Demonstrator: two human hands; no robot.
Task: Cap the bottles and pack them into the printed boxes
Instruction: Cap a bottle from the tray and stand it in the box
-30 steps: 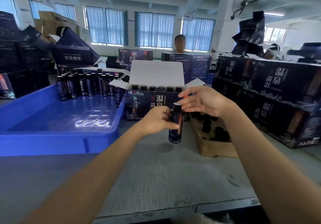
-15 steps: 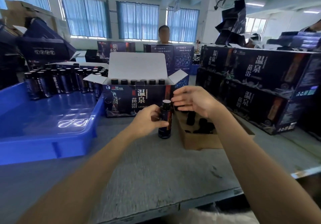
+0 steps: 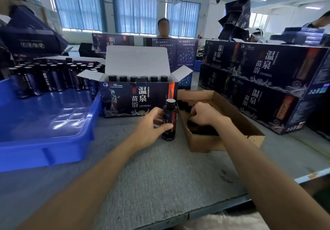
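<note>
My left hand grips a dark capped bottle that stands upright on the grey table. My right hand reaches down into a shallow brown cardboard tray of black caps, fingers curled among them; what they hold is hidden. Behind the bottle stands an open printed box with a row of capped bottles along its back and its white lid flap raised.
A blue plastic tray at left carries several dark bottles at its far end. Stacked printed boxes line the right side. More boxes and a person stand behind. The table's front edge runs bottom right.
My right hand left the top of the bottle and dropped into the cardboard tray of caps. My left hand still holds the bottle, now resting on the table.
</note>
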